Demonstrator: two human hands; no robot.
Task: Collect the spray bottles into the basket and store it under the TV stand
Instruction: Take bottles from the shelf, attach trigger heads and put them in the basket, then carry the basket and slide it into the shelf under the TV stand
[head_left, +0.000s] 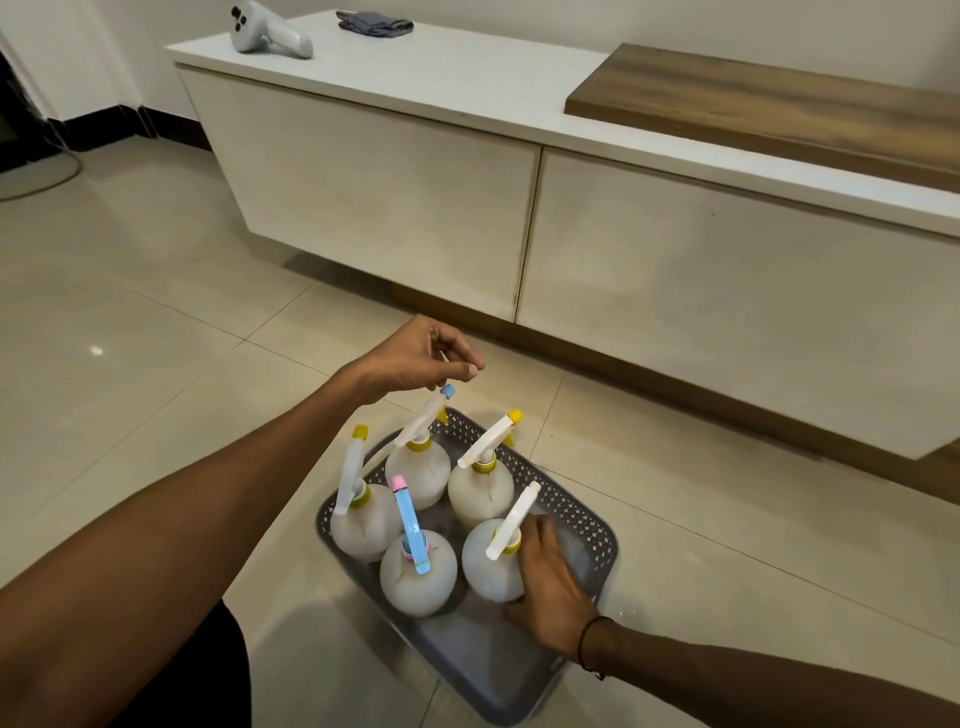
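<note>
Indoors | beige tiled floor (156, 322) | basket (587, 514) beside white TV stand (415, 197)

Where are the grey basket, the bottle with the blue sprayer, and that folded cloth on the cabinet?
grey basket (597, 525): head view, on its perforated right wall.
bottle with the blue sprayer (418, 577): head view, on its round white body.
folded cloth (374, 24): head view, on the middle of the fold.
</note>
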